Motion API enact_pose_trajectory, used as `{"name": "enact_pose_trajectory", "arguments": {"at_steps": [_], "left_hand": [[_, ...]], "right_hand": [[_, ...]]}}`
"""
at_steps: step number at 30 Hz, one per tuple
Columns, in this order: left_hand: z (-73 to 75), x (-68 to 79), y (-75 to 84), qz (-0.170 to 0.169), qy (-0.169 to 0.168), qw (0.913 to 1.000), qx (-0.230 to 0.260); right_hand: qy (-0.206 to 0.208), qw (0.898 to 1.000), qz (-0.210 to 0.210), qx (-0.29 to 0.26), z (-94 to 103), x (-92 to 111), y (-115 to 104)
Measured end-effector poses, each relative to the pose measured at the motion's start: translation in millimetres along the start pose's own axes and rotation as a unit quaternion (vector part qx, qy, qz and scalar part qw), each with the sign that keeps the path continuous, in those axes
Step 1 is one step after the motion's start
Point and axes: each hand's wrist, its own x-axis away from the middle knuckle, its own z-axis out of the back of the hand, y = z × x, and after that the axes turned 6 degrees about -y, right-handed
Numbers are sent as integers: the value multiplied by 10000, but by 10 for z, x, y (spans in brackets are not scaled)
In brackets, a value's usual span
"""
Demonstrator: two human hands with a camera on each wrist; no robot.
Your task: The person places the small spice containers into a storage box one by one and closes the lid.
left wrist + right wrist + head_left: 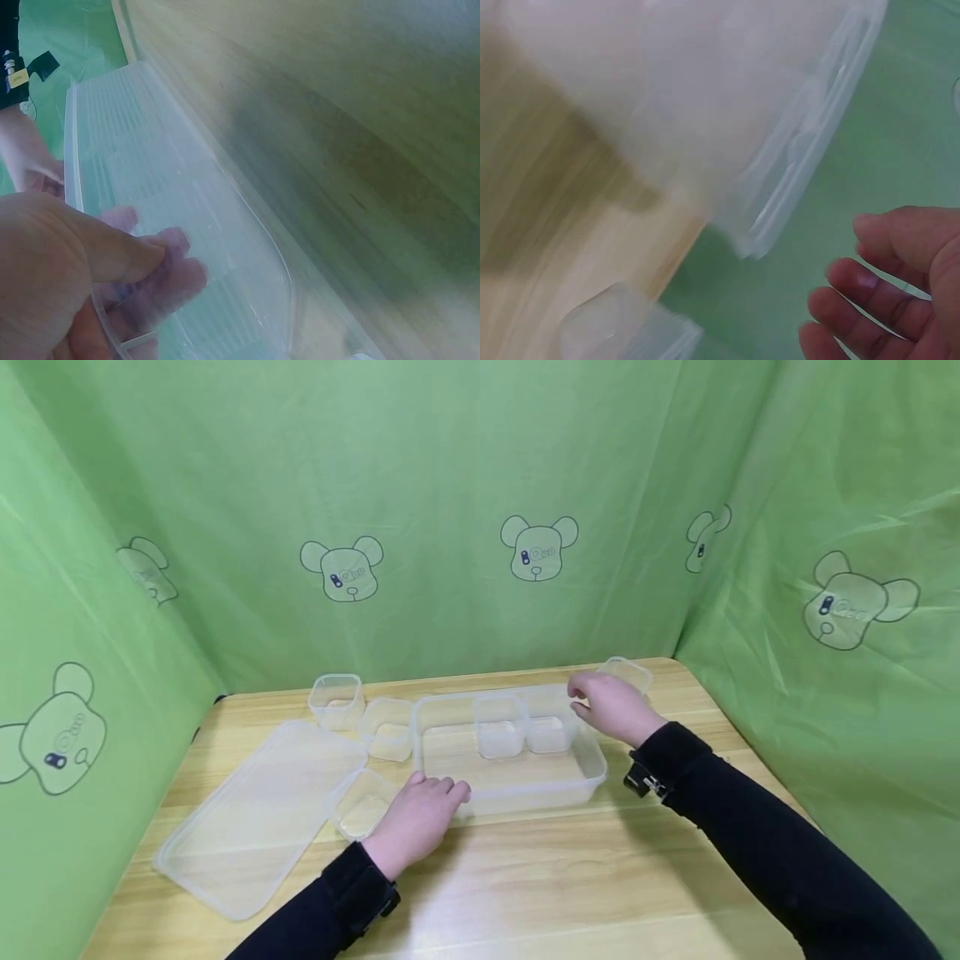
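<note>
A large clear plastic container (pixel 525 797) stands open on the table. My left hand (pixel 423 817) grips its near wall towards the left corner; in the left wrist view the thumb lies on the outside of the container (pixel 217 195) and the fingers show through the plastic. Inside, side by side towards the back right, are two small clear boxes, one (pixel 500 740) left of the other (pixel 547 737). Over the big container's right end hovers my right hand (pixel 617 706), fingers loosely bent and nothing in them. The right wrist view has this hand (pixel 889 292) apart from the container wall (pixel 780 180).
A large clear lid (pixel 262 818) lies flat on the left. Small clear boxes stand at the back left (pixel 337 702), against the container's left side (pixel 387 731), beside my left hand (pixel 363 807) and at the back right (pixel 630 673). Green curtains (pixel 450 610) surround the wooden table (pixel 540 885).
</note>
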Motion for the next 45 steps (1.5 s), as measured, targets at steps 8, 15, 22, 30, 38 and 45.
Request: {"name": "enact_pose_trajectory", "arguments": {"at_steps": [8,15,22,30,38,45], "left_hand": [[-4,-2,-2,-42,54,10000,-41],[-14,-7,7,-19,-14,10000,1],[-10,-9,0,22,22,10000,5],[-34,-11,-6,7,-51,10000,-31],[-30,-2,-13,39,-87,9999,-35],[-4,-10,3,35,-128,9999,-20]], "right_hand": [[322,9990,-297,71,-81,34,371],[416,9974,-561,-149,-147,37,618],[277,9953,-926,-77,-230,-18,779],[134,9925,-1219,-10,-320,-53,898],[-6,9899,-1417,-42,-481,-89,935],[-109,9888,-1483,122,-567,-76,993]]}}
